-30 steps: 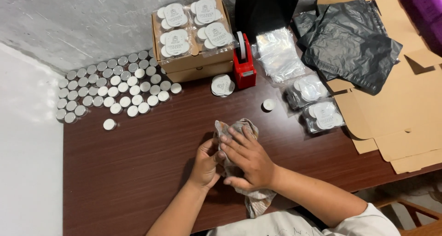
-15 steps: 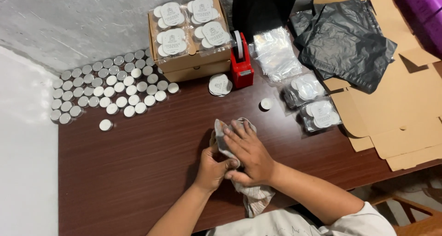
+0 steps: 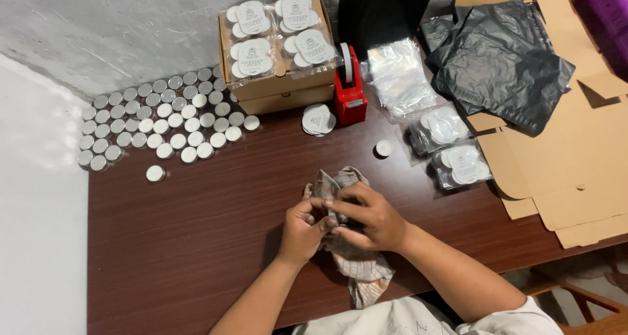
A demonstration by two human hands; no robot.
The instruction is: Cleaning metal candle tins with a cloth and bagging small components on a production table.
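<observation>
**Both hands closed on a checked cloth at the near middle of the surface**

From the head view I see the left hand [image 3: 302,229] and the right hand [image 3: 366,217] pressed together over a crumpled checked cloth [image 3: 356,269]. The cloth lies on the dark wooden surface [image 3: 196,243], near its front edge, with one bunched end rising above the fingers and the other end trailing toward the person's body. The left hand's grip is clenched on the cloth from the left; the right hand's grip is curled over the top of it, fingers bent down into the folds. The fingertips of the two hands touch. Whether anything is wrapped inside the cloth I cannot tell.

Around the hands: a cluster of small round silver tins [image 3: 157,122] stands at the far left of the surface, with one lone tin [image 3: 155,173] just apart from it. Behind them a cardboard box [image 3: 281,90] carries clear packs of white round lids. A red tape dispenser [image 3: 350,93] stands just beside the box, and a small stack of round labels [image 3: 318,120] lies in front of it. A single small tin [image 3: 383,148] sits between the dispenser and the bagged lids [image 3: 458,162]. Black plastic bags [image 3: 500,60] and flattened cardboard [image 3: 575,171] lie at the right.
</observation>
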